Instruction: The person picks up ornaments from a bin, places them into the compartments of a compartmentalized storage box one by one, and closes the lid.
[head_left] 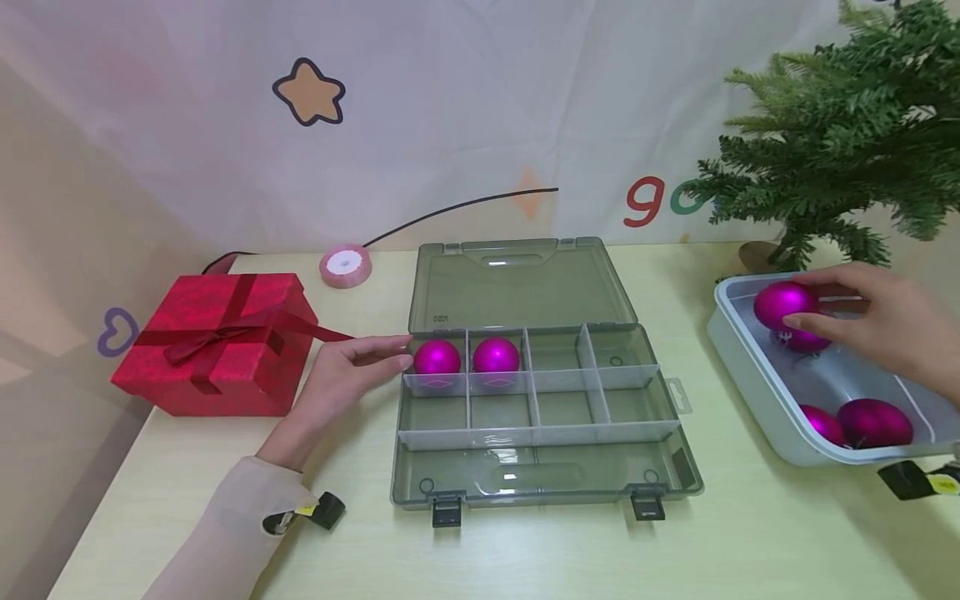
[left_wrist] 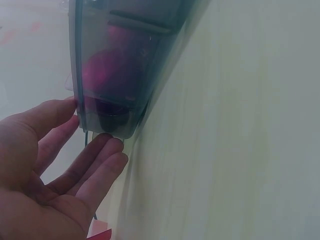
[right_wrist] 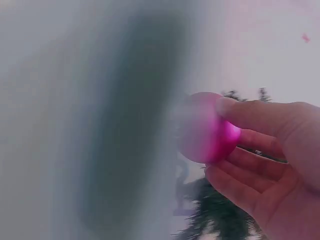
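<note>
The right hand point(head_left: 885, 321) pinches a smooth, round magenta ball point(head_left: 782, 305) with a soft sheen, above the pale tub point(head_left: 750, 387) under that hand. The left hand point(head_left: 347, 377), fingers straight, touches the grey see-through box point(head_left: 540, 481) beside it.

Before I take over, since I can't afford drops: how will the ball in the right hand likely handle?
The ball looks round, so it would likely roll on the table. Its smooth sheen suggests a slippery surface. The right hand holds it in a pinch, so it's probably light.

Magenta balls point(head_left: 496, 357), grey-green case point(head_left: 517, 296), red box point(head_left: 255, 375)
</note>
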